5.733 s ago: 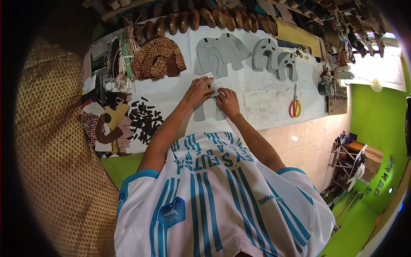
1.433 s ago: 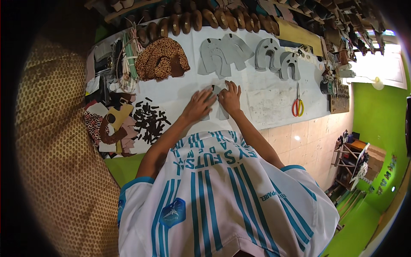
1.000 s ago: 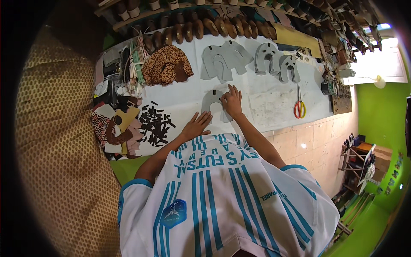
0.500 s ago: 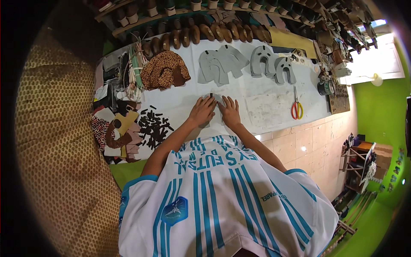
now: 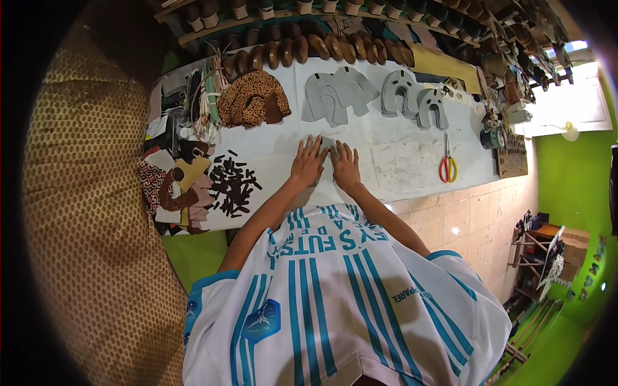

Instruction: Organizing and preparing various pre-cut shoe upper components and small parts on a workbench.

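While both palms lie flat with fingers spread, the left hand (image 5: pixel 308 161) and right hand (image 5: pixel 346 167) press side by side on a grey cut-out piece (image 5: pixel 326 145) near the middle of the worktop (image 5: pixel 399 154), gripping nothing. Red-handled scissors (image 5: pixel 448 166) lie toward its right edge.

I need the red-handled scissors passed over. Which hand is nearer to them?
Right. The right hand lies flat on the table, the red-handled scissors off to its right; the left hand lies farther left.
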Motion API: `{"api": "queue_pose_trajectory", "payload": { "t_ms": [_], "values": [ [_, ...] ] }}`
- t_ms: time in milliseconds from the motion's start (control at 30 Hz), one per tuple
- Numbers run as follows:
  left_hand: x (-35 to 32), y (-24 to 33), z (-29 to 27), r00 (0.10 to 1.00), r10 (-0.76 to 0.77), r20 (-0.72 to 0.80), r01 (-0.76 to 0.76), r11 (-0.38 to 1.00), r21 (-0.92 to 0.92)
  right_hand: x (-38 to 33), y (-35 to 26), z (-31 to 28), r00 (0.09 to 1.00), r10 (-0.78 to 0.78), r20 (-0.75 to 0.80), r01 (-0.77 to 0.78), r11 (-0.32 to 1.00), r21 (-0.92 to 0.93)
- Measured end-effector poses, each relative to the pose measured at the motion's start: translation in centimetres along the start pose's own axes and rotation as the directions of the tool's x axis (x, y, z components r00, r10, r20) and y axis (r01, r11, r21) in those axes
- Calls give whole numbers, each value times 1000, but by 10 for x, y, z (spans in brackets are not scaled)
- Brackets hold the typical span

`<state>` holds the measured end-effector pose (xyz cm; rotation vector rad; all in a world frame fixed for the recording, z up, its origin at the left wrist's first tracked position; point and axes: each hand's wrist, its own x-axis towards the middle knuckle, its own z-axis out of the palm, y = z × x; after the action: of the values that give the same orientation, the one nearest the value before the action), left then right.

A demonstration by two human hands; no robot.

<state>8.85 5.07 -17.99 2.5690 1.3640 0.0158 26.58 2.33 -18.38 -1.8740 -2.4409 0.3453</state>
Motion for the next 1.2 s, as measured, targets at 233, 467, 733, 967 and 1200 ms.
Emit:
{"api": "queue_pose_trajectory", "payload": {
  "t_ms": [233, 467, 733, 967, 1200],
  "values": [
    [-8, 10, 11, 994, -70, -82, 75, 996, 50, -3, 5, 10, 995, -28, 96, 37, 995, -94],
    [-4, 23, 16, 993, -93, -77, 105, 981, 165, 1, 17, 10, 978, -82, 190, 111, 983, -147],
    [-4, 31, 18, 972, -217, -89, 226, 969, 103, -4, 33, 6, 968, -144, 207, 131, 988, 77],
    [-5, 36, 16, 959, -253, -130, 272, 949, 159, -6, 26, 13, 979, -125, 162, 133, 990, -39],
    [-5, 45, 23, 921, -365, -139, 375, 925, 54, -3, 28, 14, 971, -136, 197, 133, 991, 24]
  ]
}}
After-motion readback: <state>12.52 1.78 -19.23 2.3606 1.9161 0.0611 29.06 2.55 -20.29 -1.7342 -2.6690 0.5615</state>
